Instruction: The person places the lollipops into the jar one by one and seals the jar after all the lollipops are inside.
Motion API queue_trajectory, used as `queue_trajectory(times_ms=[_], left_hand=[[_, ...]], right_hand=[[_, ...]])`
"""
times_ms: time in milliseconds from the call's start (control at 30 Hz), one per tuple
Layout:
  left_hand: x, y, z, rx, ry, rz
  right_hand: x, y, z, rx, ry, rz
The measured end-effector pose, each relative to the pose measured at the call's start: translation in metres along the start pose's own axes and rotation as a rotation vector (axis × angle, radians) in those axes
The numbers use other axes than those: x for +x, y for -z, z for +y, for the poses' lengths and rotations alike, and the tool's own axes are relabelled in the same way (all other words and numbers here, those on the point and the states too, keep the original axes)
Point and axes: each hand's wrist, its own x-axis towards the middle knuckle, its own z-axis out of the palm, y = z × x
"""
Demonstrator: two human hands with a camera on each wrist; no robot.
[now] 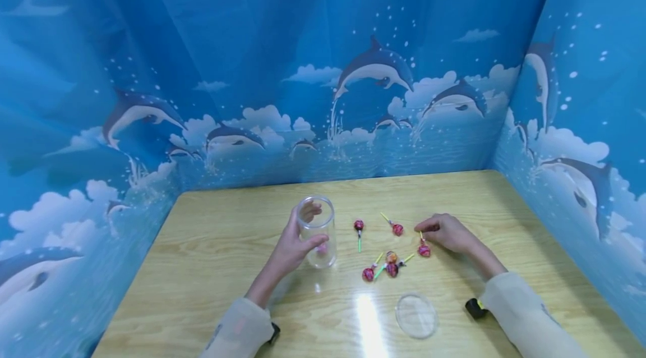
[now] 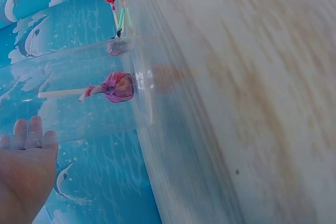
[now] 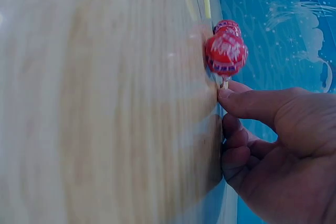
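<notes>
Currently, the left hand [image 1: 291, 248] is curling its thumb and fingers round a clear cylindrical jar [image 1: 327, 229] at left, where a pink-wrapped lollipop [image 2: 118, 86] is resting inside. At right, the right hand [image 1: 448, 232] is narrowly pinching the stick of a red-wrapped lollipop [image 1: 424, 249]. Between them, five loose lollipops [image 1: 392, 270] are lying on the wood-grain table [image 1: 217, 240], a clear round lid [image 1: 416, 316] lying nearer. Dolphin-print curtains [image 1: 282, 27] are hanging beyond.
</notes>
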Motion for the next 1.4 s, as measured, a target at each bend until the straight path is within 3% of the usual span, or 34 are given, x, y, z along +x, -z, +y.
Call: queue_trajectory(times_ms=[300, 700, 1167, 1300, 1400], left_hand=[[-0.001, 0.001, 0.000, 0.007, 0.008, -0.001], [-0.002, 0.001, 0.000, 0.013, 0.012, -0.002], [0.000, 0.000, 0.001, 0.017, 0.007, -0.001], [0.000, 0.000, 0.000, 0.015, 0.014, -0.002], [0.000, 0.001, 0.000, 0.015, 0.024, 0.000]], right_hand=[[-0.013, 0.006, 0.004, -0.037, -0.023, 0.021], [-0.036, 0.011, 0.010, -0.076, 0.009, 0.074], [-0.062, 0.016, 0.016, 0.354, -0.280, 0.107], [-0.068, 0.018, 0.011, 0.500, -0.290, 0.120], [-0.071, 0.020, 0.005, 0.674, -0.258, 0.132]])
